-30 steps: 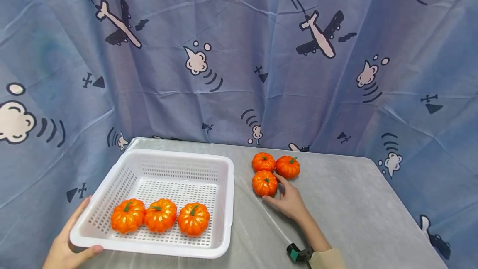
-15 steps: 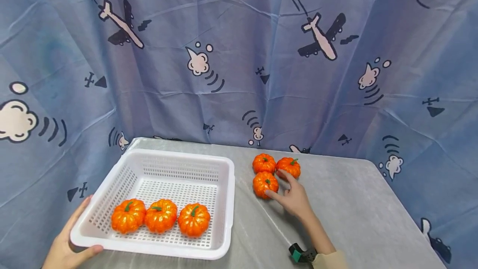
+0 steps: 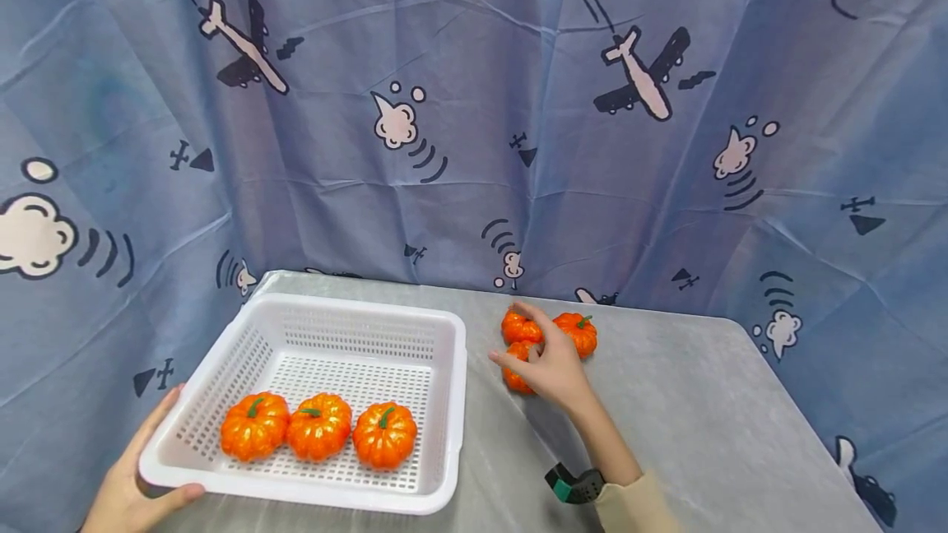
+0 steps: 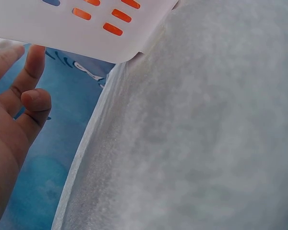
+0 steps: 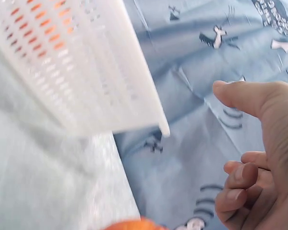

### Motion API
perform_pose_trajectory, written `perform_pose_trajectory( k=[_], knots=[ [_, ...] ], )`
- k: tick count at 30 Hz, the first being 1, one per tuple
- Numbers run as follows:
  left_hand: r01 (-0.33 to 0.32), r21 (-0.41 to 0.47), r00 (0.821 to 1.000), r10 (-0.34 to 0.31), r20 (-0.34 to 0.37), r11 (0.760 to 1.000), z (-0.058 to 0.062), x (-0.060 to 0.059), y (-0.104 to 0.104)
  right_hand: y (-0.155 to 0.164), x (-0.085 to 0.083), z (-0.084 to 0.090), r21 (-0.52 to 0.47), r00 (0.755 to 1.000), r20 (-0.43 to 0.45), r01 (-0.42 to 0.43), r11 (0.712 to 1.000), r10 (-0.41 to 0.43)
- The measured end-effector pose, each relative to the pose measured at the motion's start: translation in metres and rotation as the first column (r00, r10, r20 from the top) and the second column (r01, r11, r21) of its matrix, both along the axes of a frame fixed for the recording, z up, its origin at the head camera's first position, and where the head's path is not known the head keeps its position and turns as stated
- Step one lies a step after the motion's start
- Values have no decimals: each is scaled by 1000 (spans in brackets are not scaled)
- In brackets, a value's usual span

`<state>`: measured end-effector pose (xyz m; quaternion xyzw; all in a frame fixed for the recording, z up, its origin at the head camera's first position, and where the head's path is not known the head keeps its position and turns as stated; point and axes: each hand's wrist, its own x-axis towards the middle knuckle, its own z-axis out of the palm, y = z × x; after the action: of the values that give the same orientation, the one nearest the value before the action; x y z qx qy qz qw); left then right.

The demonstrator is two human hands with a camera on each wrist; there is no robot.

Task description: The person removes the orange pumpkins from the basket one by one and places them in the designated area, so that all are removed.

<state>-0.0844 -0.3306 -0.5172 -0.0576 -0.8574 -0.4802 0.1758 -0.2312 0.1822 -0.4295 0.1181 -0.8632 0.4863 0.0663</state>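
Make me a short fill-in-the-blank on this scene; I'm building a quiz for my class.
1. The basket holds ___ pumpkins.
2. Outside the basket, ___ pumpkins lie on the table.
3. The ___ hand grips the basket's near corner.
4. The right hand reaches over the pumpkins beside the basket, which all are the colour ___.

Missing words: three; three; left; orange

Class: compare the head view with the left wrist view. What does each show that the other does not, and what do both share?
Only the head view shows the right hand over three small orange pumpkins on the table, and three more inside the basket. Only the left wrist view shows the basket's underside, orange glowing through its slots. Both show the white perforated plastic basket, the left hand and the grey table.
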Motion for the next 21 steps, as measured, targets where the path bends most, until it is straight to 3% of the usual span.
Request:
perform_pose_trajectory(
  k=[7,14,21],
  knots=[
    [12,4,1000,-12,-10,1000,0,0,0,-33,-5,14,1,990,-76,-123,992,123],
    [-1,1,1000,1,13,1000,1,0,0,-61,-7,24,54,976,-25,-216,975,218],
    [-28,-13,997,28,69,1000,1,-1,1,-82,-15,31,199,941,14,-334,921,338]
  ],
)
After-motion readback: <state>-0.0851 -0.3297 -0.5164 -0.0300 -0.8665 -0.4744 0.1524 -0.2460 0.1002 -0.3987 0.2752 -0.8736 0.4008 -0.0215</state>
